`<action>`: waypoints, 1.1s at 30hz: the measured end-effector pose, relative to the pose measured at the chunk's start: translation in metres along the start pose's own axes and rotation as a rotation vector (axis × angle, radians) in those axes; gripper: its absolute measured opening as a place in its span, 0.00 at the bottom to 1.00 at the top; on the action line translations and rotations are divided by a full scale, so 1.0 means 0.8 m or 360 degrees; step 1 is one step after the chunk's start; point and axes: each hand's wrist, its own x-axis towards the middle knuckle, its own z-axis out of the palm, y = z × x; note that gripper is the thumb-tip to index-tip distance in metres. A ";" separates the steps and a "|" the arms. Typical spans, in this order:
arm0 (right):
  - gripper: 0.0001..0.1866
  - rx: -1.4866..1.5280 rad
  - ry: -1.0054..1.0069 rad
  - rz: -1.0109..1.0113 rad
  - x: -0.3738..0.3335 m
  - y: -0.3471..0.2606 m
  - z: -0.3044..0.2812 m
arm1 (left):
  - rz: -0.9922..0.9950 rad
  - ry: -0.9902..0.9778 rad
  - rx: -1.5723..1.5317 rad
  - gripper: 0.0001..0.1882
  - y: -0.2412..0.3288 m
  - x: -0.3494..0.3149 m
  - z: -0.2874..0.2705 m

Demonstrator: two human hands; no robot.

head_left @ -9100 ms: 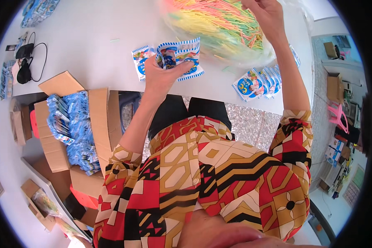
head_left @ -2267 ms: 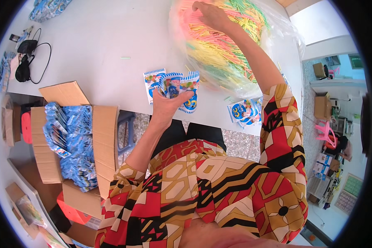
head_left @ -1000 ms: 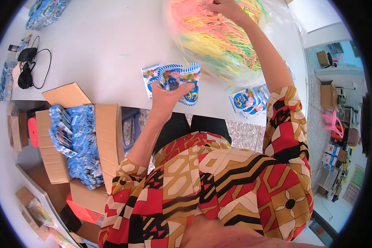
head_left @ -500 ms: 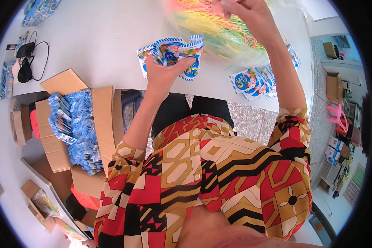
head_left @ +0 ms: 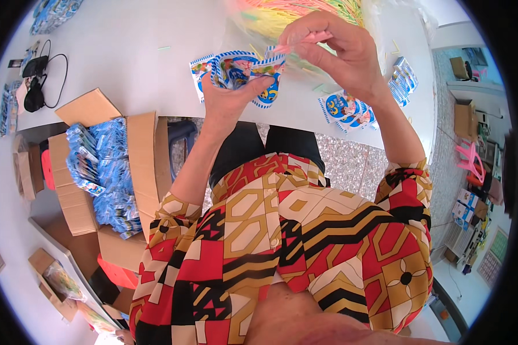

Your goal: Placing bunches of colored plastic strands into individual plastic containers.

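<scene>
My left hand (head_left: 224,106) is closed around several blue-and-white printed packets (head_left: 236,63) above the table's near edge, its thumb lying across their front. The packets fan out, and their striped top edges point away from me. Just right of them, my right hand (head_left: 348,57) pinches a few thin pink sticks, perhaps straws (head_left: 305,42), whose left ends reach the upper edge of the right-hand packet. Whether the ends are inside it I cannot tell. Behind my right hand lies a clear plastic bag (head_left: 380,29) of many pink, yellow and green sticks.
More packets lie in overlapping rows on the table, one group (head_left: 342,109) below my right wrist, another (head_left: 404,80) beyond it. An open cardboard box (head_left: 142,152) full of packets stands at left below table height. A black corded object (head_left: 35,95) lies at the far left.
My right hand has come from over the bag down and left to the packets, with pink sticks in its fingers. My left hand has barely moved.
</scene>
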 end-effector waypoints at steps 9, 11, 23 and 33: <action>0.07 0.0058 -0.0247 0.1209 0.003 -0.040 -0.016 | 0.0076 -0.0170 0.0424 0.11 -0.003 -0.005 -0.002; 0.10 0.0162 -0.0376 0.1386 0.013 -0.046 -0.025 | 0.0134 -0.0268 0.0505 0.10 0.000 -0.004 0.000; 0.05 0.0205 -0.0286 0.0006 0.007 -0.019 -0.012 | 0.0053 -0.0263 0.0268 0.12 -0.001 -0.007 -0.001; 0.07 -0.0271 -0.0081 0.0920 0.017 -0.058 0.004 | -0.0130 -0.0216 -0.0054 0.16 -0.005 -0.012 0.008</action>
